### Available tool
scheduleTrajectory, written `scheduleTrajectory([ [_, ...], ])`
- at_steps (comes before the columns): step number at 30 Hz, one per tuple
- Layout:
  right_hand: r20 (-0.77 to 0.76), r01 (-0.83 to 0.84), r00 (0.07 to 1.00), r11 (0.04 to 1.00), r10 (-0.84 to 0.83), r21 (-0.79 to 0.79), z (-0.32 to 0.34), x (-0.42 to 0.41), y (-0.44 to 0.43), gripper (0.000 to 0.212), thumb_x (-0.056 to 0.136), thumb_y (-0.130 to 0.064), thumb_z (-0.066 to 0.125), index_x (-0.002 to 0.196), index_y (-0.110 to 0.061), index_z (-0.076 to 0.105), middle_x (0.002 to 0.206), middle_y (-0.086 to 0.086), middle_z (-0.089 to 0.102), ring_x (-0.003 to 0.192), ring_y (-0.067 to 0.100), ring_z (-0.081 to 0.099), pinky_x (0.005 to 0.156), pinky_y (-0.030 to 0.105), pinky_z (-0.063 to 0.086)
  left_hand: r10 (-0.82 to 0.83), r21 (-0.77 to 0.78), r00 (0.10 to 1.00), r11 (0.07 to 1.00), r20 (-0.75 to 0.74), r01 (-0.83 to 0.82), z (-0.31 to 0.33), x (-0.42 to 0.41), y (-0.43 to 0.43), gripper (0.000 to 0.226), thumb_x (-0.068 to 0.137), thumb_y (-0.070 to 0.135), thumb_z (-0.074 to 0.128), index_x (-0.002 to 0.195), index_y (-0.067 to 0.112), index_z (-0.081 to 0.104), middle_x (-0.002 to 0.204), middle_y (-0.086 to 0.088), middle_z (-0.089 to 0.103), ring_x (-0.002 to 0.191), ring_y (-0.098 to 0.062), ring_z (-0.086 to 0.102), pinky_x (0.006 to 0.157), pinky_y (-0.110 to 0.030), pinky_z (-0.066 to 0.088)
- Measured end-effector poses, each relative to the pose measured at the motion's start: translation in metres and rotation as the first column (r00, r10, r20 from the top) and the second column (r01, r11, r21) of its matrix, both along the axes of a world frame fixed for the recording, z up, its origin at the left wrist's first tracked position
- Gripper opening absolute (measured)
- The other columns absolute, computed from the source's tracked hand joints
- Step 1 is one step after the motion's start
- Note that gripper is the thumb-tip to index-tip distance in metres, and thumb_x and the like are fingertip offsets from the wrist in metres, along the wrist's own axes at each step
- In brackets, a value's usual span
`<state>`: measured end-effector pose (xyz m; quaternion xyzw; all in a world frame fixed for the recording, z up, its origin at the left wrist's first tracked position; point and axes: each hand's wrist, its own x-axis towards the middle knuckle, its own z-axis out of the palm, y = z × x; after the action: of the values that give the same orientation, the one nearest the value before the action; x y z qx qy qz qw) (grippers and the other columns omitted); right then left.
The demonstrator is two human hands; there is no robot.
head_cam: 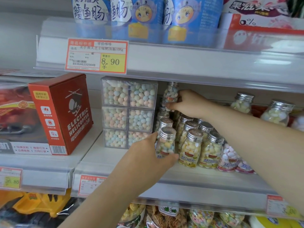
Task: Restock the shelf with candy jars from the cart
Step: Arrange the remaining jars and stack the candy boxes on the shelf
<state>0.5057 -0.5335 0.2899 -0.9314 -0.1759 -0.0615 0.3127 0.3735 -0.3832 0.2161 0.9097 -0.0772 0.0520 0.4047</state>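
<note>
Fingers (171, 157) of left hand (148, 155) grip front jar (165, 143), 9 o'clock of jar cluster (192, 145) on shelf (115, 159); right hand (189, 103) grips raised jar (171, 94) at 12 o'clock. Risk: right forearm (238, 129) could topple packed jars.

Jars (192, 145) packed tight, bare shelf (107, 158) front, boxes (128, 111) left

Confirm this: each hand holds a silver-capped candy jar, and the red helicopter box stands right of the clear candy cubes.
One error: the head view shows the red helicopter box left of the clear candy cubes. The left hand grips the front jar, the right hand the raised jar.
</note>
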Motion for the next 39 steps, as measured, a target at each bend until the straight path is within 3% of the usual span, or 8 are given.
scheduleTrajectory([
  [11, 0.048, -0.056, 0.997, 0.998, 0.055, 0.028, -0.002, 0.002, 0.000, 0.033, 0.093, -0.025, 0.067, 0.123, -0.014, 0.061, 0.106, -0.006, 0.060, 0.098, 0.011, 0.057, 0.087, 0.021, 0.038, 0.073, 0.036, 0.997, 0.997, 0.015, -0.074, -0.007, 0.004, -0.007, 0.018, 0.090, 0.041, 0.065, 0.105, 0.037, 0.056, 0.094, 0.019, 0.068, 0.080, 0.003, 0.063, 0.059, -0.006, 0.045],
  [18, 0.057, -0.062, 0.997, 0.998, 0.060, 0.020, -0.004, 0.004, 0.002, 0.035, 0.093, -0.028, 0.067, 0.125, -0.016, 0.059, 0.107, -0.007, 0.059, 0.098, 0.010, 0.056, 0.086, 0.020, 0.037, 0.097, 0.067, 0.995, 0.993, 0.023, -0.099, -0.009, 0.006, -0.008, 0.030, 0.093, 0.033, 0.063, 0.122, 0.036, 0.056, 0.101, 0.015, 0.069, 0.085, -0.003, 0.066, 0.073, -0.022, 0.056],
  [24, 0.045, -0.016, 0.999, 1.000, 0.016, 0.017, -0.005, 0.008, 0.003, 0.031, 0.090, -0.031, 0.069, 0.118, -0.018, 0.061, 0.110, -0.003, 0.064, 0.103, 0.016, 0.061, 0.096, 0.030, 0.046, 0.105, 0.054, 0.994, 0.993, 0.030, -0.107, -0.010, 0.004, -0.005, 0.025, 0.093, 0.035, 0.064, 0.118, 0.036, 0.058, 0.101, 0.017, 0.069, 0.089, -0.002, 0.065, 0.079, -0.024, 0.056],
  [28, 0.046, -0.032, 0.998, 0.999, 0.031, 0.030, -0.004, 0.004, 0.001, 0.034, 0.090, -0.030, 0.071, 0.121, -0.019, 0.061, 0.101, -0.009, 0.061, 0.095, 0.010, 0.057, 0.088, 0.022, 0.040, 0.112, 0.045, 0.993, 0.993, 0.030, -0.113, -0.009, 0.003, -0.005, 0.028, 0.093, 0.034, 0.064, 0.120, 0.035, 0.059, 0.101, 0.017, 0.069, 0.092, -0.003, 0.065, 0.083, -0.025, 0.056],
  [32, 0.067, -0.008, 0.998, 1.000, 0.007, 0.016, -0.002, 0.002, -0.001, 0.019, 0.090, -0.031, 0.071, 0.104, -0.029, 0.058, 0.083, -0.021, 0.054, 0.077, -0.002, 0.053, 0.079, 0.021, 0.038, 0.122, 0.037, 0.992, 0.992, 0.039, -0.123, -0.009, 0.002, -0.005, 0.027, 0.093, 0.033, 0.064, 0.120, 0.035, 0.060, 0.102, 0.016, 0.069, 0.092, -0.004, 0.065, 0.084, -0.027, 0.055],
  [35, 0.075, 0.043, 0.996, 0.999, -0.043, -0.003, -0.004, 0.000, -0.002, 0.025, 0.090, -0.035, 0.070, 0.111, -0.022, 0.063, 0.092, -0.012, 0.061, 0.089, 0.011, 0.060, 0.082, 0.026, 0.044, 0.127, 0.036, 0.991, 0.991, 0.051, -0.129, -0.009, 0.000, -0.005, 0.027, 0.093, 0.032, 0.063, 0.120, 0.032, 0.060, 0.102, 0.015, 0.069, 0.093, -0.006, 0.066, 0.085, -0.029, 0.056],
  [39, 0.100, 0.128, 0.988, 0.989, -0.120, -0.070, -0.010, -0.021, -0.008, 0.043, 0.091, -0.046, 0.063, 0.128, -0.023, 0.058, 0.128, -0.002, 0.062, 0.117, 0.021, 0.058, 0.102, 0.037, 0.045, 0.139, 0.088, 0.985, 0.985, 0.103, -0.149, -0.006, -0.004, -0.003, 0.036, 0.095, 0.034, 0.061, 0.130, 0.028, 0.056, 0.112, 0.010, 0.068, 0.100, -0.010, 0.065, 0.089, -0.032, 0.054],
])
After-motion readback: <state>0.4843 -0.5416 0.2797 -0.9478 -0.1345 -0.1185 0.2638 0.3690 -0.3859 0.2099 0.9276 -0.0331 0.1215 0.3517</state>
